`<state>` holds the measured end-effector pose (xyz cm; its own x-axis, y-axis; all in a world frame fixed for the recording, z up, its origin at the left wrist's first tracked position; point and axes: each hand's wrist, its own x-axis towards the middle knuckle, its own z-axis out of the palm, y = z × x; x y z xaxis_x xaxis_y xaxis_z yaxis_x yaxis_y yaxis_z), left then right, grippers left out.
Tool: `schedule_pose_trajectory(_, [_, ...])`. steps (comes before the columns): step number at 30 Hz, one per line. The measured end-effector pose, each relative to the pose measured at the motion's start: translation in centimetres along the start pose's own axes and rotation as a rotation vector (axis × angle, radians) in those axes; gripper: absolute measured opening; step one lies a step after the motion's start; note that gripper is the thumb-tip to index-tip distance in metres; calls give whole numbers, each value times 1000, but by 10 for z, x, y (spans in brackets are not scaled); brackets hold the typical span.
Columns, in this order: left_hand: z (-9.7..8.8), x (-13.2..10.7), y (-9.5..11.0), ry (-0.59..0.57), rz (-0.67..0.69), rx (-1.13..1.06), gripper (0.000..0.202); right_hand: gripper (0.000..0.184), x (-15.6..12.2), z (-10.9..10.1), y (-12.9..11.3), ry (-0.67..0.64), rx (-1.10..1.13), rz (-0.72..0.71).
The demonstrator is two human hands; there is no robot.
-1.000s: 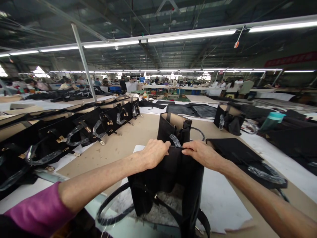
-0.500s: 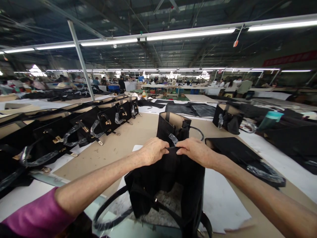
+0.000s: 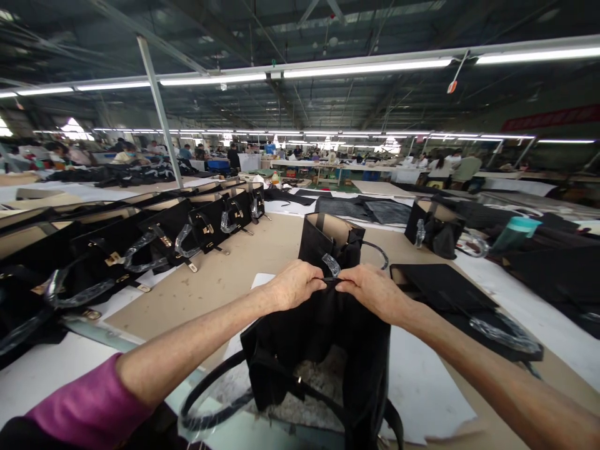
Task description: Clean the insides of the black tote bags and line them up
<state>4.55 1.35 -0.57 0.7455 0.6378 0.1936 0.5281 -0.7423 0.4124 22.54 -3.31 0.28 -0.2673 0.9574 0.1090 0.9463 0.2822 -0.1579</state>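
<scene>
A black handbag stands in front of me on white paper, its looped handle hanging toward me on the left. My left hand pinches the bag's far top edge between thumb and fingers. Close beside it, my right hand pinches the same edge, with a small gap between the two hands. Just beyond my fingers is a second black bag with a beige lining and a plastic-wrapped handle. The hands cover part of its lower front.
Rows of black handbags with wrapped handles line the left of the table. On the right lie a flat black bag, an upright bag and a teal-lidded bottle. People work at tables farther back.
My view has shifted slightly, so the scene sits a little farther right. Both hands keep their pinch on the bag's edge, and the gap between them has narrowed a little.
</scene>
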Motion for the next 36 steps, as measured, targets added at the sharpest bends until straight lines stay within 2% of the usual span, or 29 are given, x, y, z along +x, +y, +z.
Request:
schedule_pose_trajectory(3, [0, -1, 2, 2, 24, -14, 23, 22, 1, -3, 3, -28, 174, -79])
schedule_pose_trajectory(5, [0, -1, 3, 4, 39, -26, 23, 24, 2, -4, 5, -37, 212, -122])
schedule_pose_trajectory(8, [1, 0, 3, 1, 43, -32, 24, 24, 4, -1, 4, -39, 158, -135])
schedule_pose_trajectory(13, [4, 3, 1, 1, 46, -45, 25, 21, 7, 5, 2, 17, -12, -62])
schedule_pose_trajectory(18, [3, 2, -2, -11, 54, -75, 23, 22, 11, 7, 3, -18, -7, -226])
schedule_pose_trajectory(21, [3, 0, -4, -14, 49, -88, 25, 25, 12, 5, 1, -38, 24, -255])
schedule_pose_trajectory(25, [1, -1, -4, -14, 33, -136, 25, 29, 9, -4, -6, -53, 48, -193])
schedule_pose_trajectory(29, [-11, -7, 1, -62, -68, -250, 32, 27, 0, -16, -7, 4, 21, -58])
schedule_pose_trajectory(33, [-25, -27, 10, -138, -173, -328, 38, 27, -11, -16, 4, 13, 1, 54])
schedule_pose_trajectory(36, [-23, -43, 15, -117, -215, -311, 32, 28, -19, -10, 14, -3, 0, 120])
